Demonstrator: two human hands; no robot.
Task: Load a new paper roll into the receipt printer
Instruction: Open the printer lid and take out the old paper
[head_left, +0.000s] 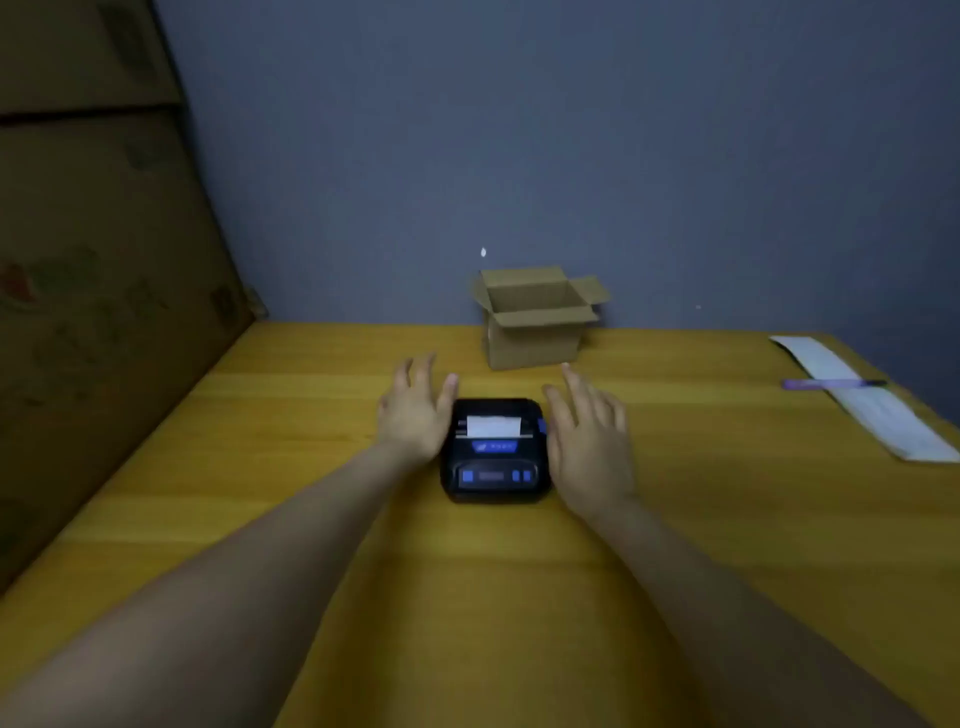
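A small black receipt printer (494, 457) with blue buttons sits on the yellow wooden table (291, 467). A short white strip of paper (493, 426) shows at its top slot, and its lid looks shut. My left hand (415, 410) hovers beside the printer's left side, fingers spread, holding nothing. My right hand (589, 436) is beside the right side, also spread and empty. No loose paper roll is in view.
An open small cardboard box (535, 322) stands behind the printer against the blue-grey wall. A long white paper strip (872, 405) with a purple pen (831, 384) across it lies at the right edge. Large cardboard boxes (93, 291) rise at the left.
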